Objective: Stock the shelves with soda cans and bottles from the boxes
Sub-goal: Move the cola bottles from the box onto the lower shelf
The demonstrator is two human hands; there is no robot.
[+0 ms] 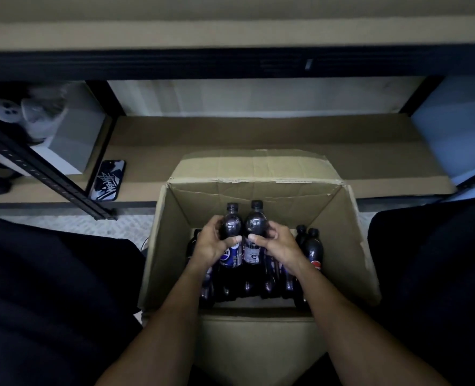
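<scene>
As left hand (211, 245) grips left bottle (231, 227), right hand (282, 245) grips right bottle (256, 224) alongside.

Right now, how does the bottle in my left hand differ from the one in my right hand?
The left bottle is gripped by your left hand, the right bottle by your right hand. The left bottle shows a blue label with a logo, while the right bottle shows a pale panel of print. Both hold dark soda, have black caps and are side by side.

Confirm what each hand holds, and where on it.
Left hand grips one soda bottle around its middle; right hand grips a second bottle likewise.
</scene>
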